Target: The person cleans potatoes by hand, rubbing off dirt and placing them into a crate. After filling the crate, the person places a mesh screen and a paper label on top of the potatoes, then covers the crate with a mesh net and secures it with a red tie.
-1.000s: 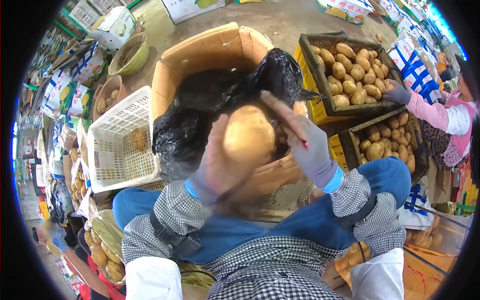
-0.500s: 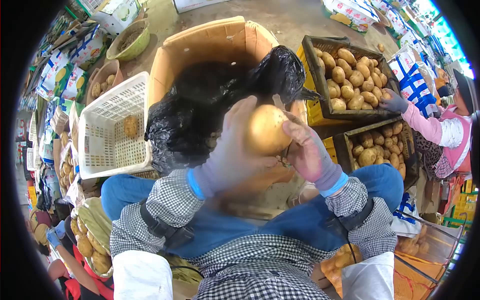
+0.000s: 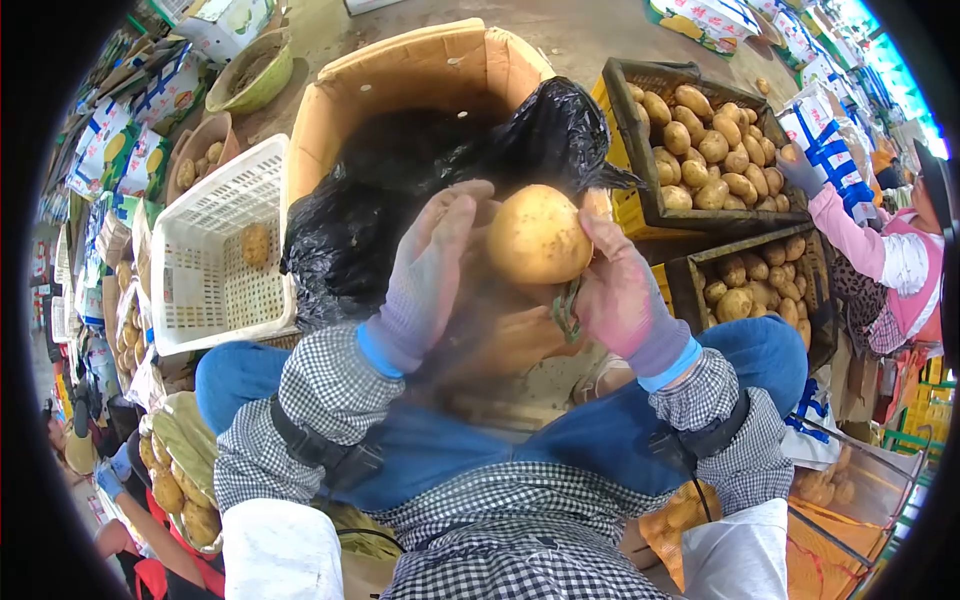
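A large potato [image 3: 540, 235] is up between my gloved hands, above the near side of a cardboard box [image 3: 400, 65] lined with black plastic [image 3: 345, 240]. My right hand [image 3: 625, 290] grips the potato's right side, with something thin and greenish hanging below its fingers. My left hand [image 3: 430, 270] is on the potato's left, fingers raised and spread, palm turned towards it; whether its fingertips touch the potato is unclear.
A white basket [image 3: 185, 300] with one potato stands at the left. Crates of potatoes [image 3: 640, 180] [image 3: 690, 290] are at the right, beside a co-worker in pink [image 3: 850, 235]. Another person's arm [image 3: 150, 530] shows at lower left. A green basin [image 3: 265, 75] is at upper left.
My left hand has moved left, away from the potato. The potato is slightly farther right and its surface shows more clearly. The co-worker's hand has lifted from the upper crate.
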Available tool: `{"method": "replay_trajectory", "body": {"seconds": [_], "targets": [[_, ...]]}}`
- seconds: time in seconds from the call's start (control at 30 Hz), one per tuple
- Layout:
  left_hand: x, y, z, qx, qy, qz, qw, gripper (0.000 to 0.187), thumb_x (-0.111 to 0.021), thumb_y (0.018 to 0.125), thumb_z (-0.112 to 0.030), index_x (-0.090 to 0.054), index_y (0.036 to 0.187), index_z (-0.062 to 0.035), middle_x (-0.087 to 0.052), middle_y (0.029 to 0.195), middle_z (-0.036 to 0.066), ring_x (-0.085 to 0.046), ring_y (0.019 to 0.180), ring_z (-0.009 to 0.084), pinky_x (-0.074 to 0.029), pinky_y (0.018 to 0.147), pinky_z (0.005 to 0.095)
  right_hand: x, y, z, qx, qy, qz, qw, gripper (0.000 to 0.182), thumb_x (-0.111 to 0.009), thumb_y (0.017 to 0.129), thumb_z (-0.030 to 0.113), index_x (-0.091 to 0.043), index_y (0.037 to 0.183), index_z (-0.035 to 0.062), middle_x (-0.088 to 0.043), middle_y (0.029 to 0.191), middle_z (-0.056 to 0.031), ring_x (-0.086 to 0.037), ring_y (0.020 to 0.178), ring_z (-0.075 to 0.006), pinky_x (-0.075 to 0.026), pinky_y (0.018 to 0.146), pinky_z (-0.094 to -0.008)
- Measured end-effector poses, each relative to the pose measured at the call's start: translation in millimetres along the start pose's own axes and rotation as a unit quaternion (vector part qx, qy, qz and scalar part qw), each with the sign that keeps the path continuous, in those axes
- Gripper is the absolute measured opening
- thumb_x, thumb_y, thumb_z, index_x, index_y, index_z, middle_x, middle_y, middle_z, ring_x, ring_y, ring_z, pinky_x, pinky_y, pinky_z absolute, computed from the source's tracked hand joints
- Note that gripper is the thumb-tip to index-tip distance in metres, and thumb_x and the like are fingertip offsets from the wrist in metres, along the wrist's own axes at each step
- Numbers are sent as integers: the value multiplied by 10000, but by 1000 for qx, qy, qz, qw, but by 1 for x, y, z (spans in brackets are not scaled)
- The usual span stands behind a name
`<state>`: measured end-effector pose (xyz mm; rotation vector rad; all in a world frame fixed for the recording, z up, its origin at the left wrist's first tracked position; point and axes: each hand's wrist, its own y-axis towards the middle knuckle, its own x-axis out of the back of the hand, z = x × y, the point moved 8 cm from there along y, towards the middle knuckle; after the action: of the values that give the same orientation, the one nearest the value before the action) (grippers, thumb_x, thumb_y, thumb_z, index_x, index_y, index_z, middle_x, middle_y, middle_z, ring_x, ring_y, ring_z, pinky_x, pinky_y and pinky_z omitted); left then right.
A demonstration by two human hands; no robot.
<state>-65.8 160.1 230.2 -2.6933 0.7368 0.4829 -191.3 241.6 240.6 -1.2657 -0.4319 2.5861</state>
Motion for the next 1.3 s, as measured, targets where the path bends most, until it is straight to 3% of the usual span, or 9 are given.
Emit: {"method": "replay_trajectory", "body": {"seconds": [0.1,0.17,0.27,0.4,0.57,0.7,0.8,1.2,1.3], "targets": [[-25,-15,-8,-50,16,85,995,462,-671,901,-182,-491,1294,-18,-554,1216,81,-556,1100,164,-446,977,306,14,6,-4,-23,102,37,994,496,-492,973,385,-467,1324,36,-584,1253,-124,-586,1129,-284,-479,973,-488],[-27,-16,-12,-151,188,101,965,701,-841,726,-150,-478,1309,-9,-529,1269,103,-553,1140,202,-429,1016,334,19,6,-4,-38,111,96,988,436,-465,992,381,-487,1316,90,-593,1248,-93,-594,1121,-260,-497,936,-477],[-41,-32,-37,-312,435,70,842,698,-845,717,-177,-494,1294,0,-512,1284,123,-532,1167,208,-414,1029,342,19,4,-10,-48,78,57,994,428,-463,995,393,-490,1323,120,-595,1250,-77,-594,1122,-247,-505,910,-489],[-39,-33,-40,-317,407,56,855,683,-839,723,-183,-499,1278,22,-513,1276,143,-528,1167,211,-402,1037,337,13,-6,-10,-37,-75,25,996,597,-507,941,510,-439,1370,101,-575,1281,-96,-586,1129,-246,-506,901,-431],[-35,-36,-36,-300,318,77,896,601,-811,676,-173,-532,1180,-2,-529,1206,190,-553,1076,311,-488,879,394,12,-11,-8,-48,6,111,993,545,-493,968,465,-452,1377,106,-566,1309,-91,-554,1193,-256,-469,977,-481],[-60,-53,-56,-476,431,107,759,475,-830,637,-166,-580,1020,-38,-527,1150,222,-585,1001,360,-541,773,415,22,-7,-5,2,-10,84,996,567,-472,967,491,-447,1383,106,-561,1313,-92,-558,1187,-264,-482,955,-502],[-52,-47,-46,-387,368,141,834,404,-832,642,-104,-573,950,-60,-522,1147,207,-579,1013,351,-533,804,395,16,-13,-9,-38,5,106,994,581,-455,967,514,-452,1381,106,-561,1312,-88,-569,1169,-254,-485,957,-473],[-46,-38,-39,-368,420,55,828,444,-793,674,-103,-503,1005,-46,-550,1131,179,-561,995,347,-490,841,386,18,-12,-7,-2,-10,69,998,488,-578,946,359,-487,1344,92,-606,1245,-81,-565,1174,-227,-470,991,-469],[-37,-28,-32,-324,374,68,866,178,-660,818,-14,-552,959,-26,-584,1050,96,-561,961,168,-468,850,276,21,-15,-5,-4,-44,80,996,500,-602,932,322,-483,1338,56,-597,1259,-82,-561,1182,-226,-462,1007,-448]]}}
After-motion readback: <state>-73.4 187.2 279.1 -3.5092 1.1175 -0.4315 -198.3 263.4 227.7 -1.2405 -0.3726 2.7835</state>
